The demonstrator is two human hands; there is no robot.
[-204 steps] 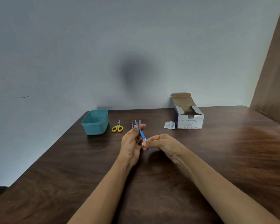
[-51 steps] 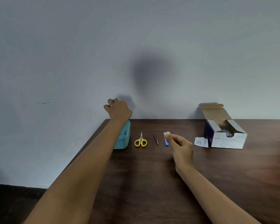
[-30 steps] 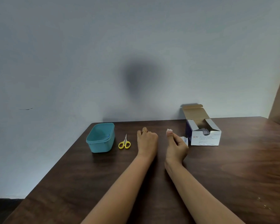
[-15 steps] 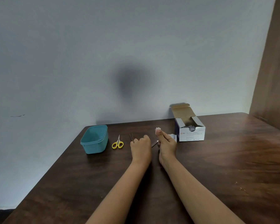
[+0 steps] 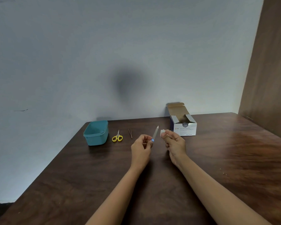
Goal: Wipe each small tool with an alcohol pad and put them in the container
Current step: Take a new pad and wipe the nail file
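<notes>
My left hand (image 5: 142, 147) holds a thin metal nail file (image 5: 155, 133) by its blue handle end, tip pointing up and away. My right hand (image 5: 174, 143) pinches a small white alcohol pad (image 5: 162, 132) just right of the file's tip, a small gap between them. A teal container (image 5: 96, 133) stands open at the table's back left. Yellow-handled scissors (image 5: 117, 137) lie to its right, then thin tweezers (image 5: 130, 133).
An open white and blue box of alcohol swabs (image 5: 184, 127) stands at the back behind my right hand. The dark wooden table (image 5: 234, 159) meets a grey wall at the back; a brown wooden panel (image 5: 269, 78) rises on the right.
My left hand has lifted the nail file off the table and holds it upright. My right hand has stayed raised beside it with the pad.
</notes>
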